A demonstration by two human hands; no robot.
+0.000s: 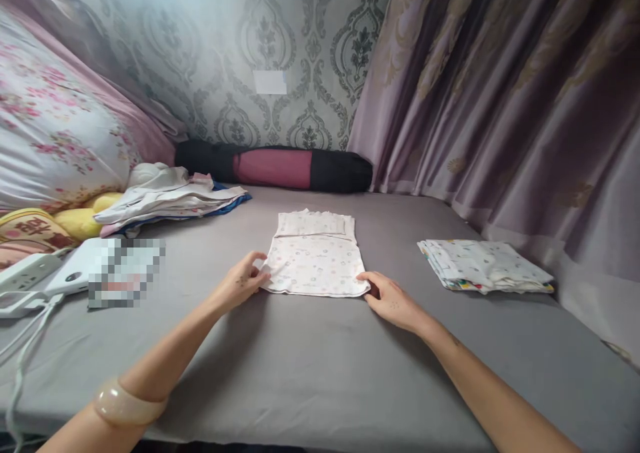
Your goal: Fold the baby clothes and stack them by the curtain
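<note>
Left forearm crosses the grey sheet's front edge; left hand and right hand pinch the white garment by 2 near corners.

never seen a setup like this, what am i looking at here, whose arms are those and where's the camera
There is no machine here: these are a person's own bare hands. The single picture comes from a camera worn on that person's head, looking forward and down, so their left arm, with a pale bangle, appears on the left.

The left hand and right hand each grip a near corner of a white printed cloth, folded over at its far end. It lies on a grey sheet.

To the right is a folded stack of printed fabric. To the left are a loose pile of clothes and a white power strip. One item there is pixelated, so I cannot tell what it is.
</note>
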